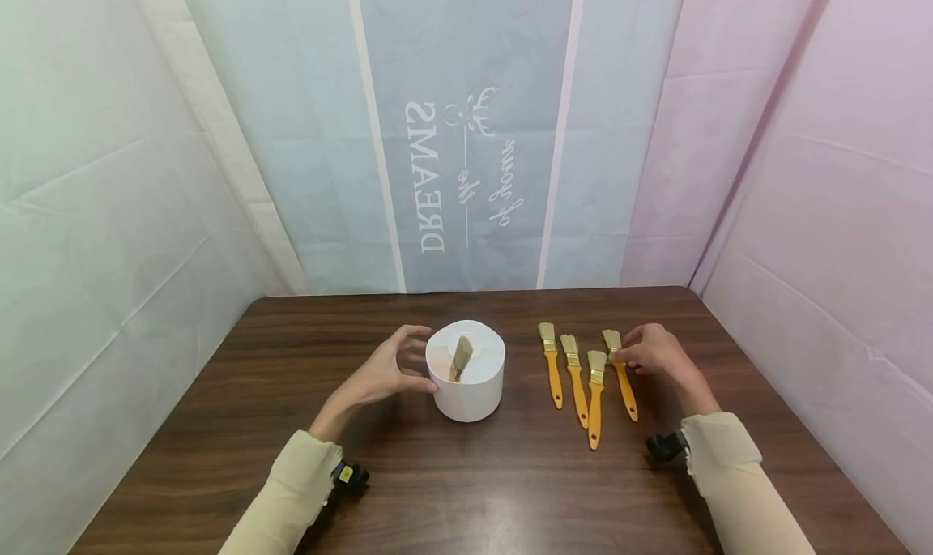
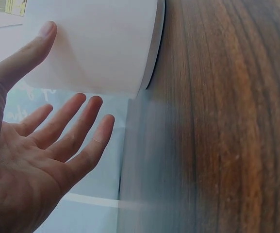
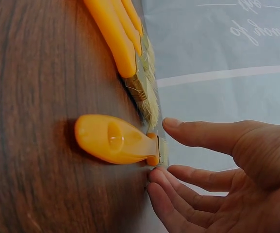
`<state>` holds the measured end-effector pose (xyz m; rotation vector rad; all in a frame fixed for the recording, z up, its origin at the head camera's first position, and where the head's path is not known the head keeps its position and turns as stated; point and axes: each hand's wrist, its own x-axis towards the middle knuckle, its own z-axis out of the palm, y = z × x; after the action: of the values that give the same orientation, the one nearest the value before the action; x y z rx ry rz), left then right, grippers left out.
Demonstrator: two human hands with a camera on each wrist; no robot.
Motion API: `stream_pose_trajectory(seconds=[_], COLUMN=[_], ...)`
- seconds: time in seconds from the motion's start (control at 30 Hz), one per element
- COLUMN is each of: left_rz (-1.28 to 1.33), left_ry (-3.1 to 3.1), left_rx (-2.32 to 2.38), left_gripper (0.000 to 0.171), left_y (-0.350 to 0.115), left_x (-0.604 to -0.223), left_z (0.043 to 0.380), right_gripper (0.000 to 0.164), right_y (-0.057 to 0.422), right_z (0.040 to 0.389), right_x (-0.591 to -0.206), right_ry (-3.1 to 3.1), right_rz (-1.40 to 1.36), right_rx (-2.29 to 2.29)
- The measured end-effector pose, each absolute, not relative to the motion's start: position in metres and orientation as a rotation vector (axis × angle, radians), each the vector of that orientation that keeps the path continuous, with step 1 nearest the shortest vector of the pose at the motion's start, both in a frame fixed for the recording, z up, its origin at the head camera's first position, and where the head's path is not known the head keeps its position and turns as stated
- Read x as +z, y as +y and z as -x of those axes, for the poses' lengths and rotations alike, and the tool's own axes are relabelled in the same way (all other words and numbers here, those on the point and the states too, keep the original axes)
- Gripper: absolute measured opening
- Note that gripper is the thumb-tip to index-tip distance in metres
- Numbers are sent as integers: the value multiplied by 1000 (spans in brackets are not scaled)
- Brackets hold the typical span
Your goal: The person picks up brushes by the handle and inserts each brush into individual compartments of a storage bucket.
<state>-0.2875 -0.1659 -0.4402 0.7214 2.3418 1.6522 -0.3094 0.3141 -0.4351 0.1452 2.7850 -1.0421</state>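
On the table (image 1: 466,490), a container (image 1: 466,385) stands just right of the left hand's fingers (image 1: 408,336), one brush (image 1: 461,357) upright in it. Four brushes lie side by side further right; the rightmost brush (image 1: 621,377) lies under the right hand's fingertips (image 1: 621,352), the other three (image 1: 576,373) just left of them.

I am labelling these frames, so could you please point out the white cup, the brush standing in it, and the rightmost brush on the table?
white cup (image 1: 470,397), head view, front wall.
brush in the cup (image 1: 461,357), head view, bristle end.
rightmost brush (image 1: 627,393), head view, orange handle.
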Motion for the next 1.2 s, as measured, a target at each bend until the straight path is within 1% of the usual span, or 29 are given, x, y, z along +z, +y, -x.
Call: stream_pose_trajectory(seconds=[0.23, 0.6, 0.87, 1.2], left_rz=[-714, -723, -693, -681], left_ry=[2349, 2363, 2356, 2363], left_rx=[1636, 1612, 1625, 1609], left_gripper=[89, 93, 91, 95], left_y=[-167, -166, -166, -166], left_x=[-437, -438, -436, -435], left_z=[287, 287, 285, 284], right_gripper=[62, 60, 53, 47], right_y=[315, 310, 308, 310], right_z=[312, 311, 311, 314], right_x=[-438, -439, -440, -442], right_ry=[2785, 2811, 2811, 2779], right_rz=[-175, -188, -177, -139], right_rx=[-1025, -977, -996, -1090])
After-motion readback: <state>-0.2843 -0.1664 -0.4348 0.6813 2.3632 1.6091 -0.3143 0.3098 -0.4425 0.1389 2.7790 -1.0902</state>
